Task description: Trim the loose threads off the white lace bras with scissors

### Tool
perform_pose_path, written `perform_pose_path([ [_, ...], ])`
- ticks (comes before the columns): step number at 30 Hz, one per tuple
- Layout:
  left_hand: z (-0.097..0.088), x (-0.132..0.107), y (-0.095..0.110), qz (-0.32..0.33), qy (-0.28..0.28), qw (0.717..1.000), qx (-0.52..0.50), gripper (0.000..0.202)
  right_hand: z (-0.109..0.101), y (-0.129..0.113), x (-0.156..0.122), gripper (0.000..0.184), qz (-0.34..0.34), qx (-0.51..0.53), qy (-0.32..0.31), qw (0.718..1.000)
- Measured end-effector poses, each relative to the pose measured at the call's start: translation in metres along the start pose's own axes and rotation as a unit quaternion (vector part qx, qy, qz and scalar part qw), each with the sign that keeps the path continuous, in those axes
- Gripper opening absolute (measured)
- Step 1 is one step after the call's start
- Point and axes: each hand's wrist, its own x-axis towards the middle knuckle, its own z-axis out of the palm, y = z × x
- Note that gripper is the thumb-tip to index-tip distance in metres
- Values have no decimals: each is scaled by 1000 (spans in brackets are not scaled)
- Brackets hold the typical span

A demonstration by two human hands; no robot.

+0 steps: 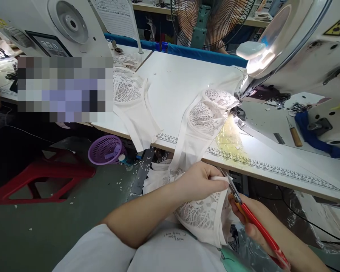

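My left hand [202,183] pinches the edge of a white lace bra [201,213] over my lap, thumb and fingers pressed together. In my right hand [248,211] are scissors with red handles [262,226]. Their blades are slightly parted and point up at the bra's edge beside my left thumb; whether they touch the fabric I cannot tell. Another lace bra piece [205,117] runs from under the sewing machine's needle area [239,100] down over the table edge toward my lap. Farther left a third white lace piece [136,105] hangs over the front edge.
The white table [172,79] has a ruler strip [272,166] along its front. Yellow material [231,138] and a wooden-handled tool [294,132] lie on it. A fan [206,26] stands behind. Lower left are a purple basket [104,150], a red stool [45,175] and part of another person.
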Motion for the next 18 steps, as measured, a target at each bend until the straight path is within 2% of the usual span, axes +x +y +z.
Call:
perform_pose_path([
  [7,-4,-1,0,9,3,1000,7,37,6,12,1,50,24,-5,67,997],
  [10,-7,-6,1,50,12,998,28,41,3,12,0,49,17,-5,102,995],
  [13,-9,-12,2,108,53,992,46,39,0,6,-3,51,-11,9,148,989],
  [15,-11,-17,3,122,99,986,48,27,4,0,-3,51,-34,5,163,986],
  [18,-16,-26,2,103,150,983,13,16,19,-10,2,47,-63,-29,126,990],
])
